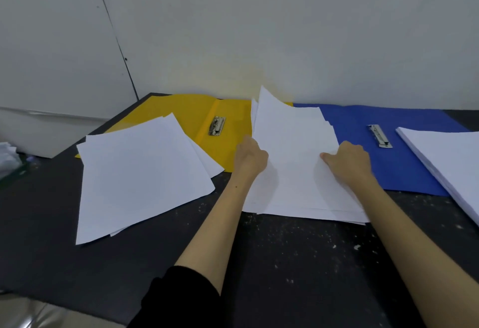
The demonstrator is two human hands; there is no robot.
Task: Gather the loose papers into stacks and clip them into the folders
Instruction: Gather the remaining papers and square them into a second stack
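A loose pile of white papers [295, 161] lies in the middle of the dark table, its far sheets lifted off the surface. My left hand [250, 155] grips the pile's left edge. My right hand [348, 160] grips its right side, thumb on top. Behind it an open yellow folder [191, 109] with a metal clip [217, 126] lies to the left. An open blue folder [355, 125] with its clip [379, 136] lies to the right. A second spread of papers [140, 172] covers the yellow folder's left half. A neat stack [448, 161] sits on the blue folder's right side.
The dark table [285, 255] is speckled with white flecks near me. A grey wall [259, 29] rises right behind the folders. Crumpled white material [7, 156] lies off the table's left edge.
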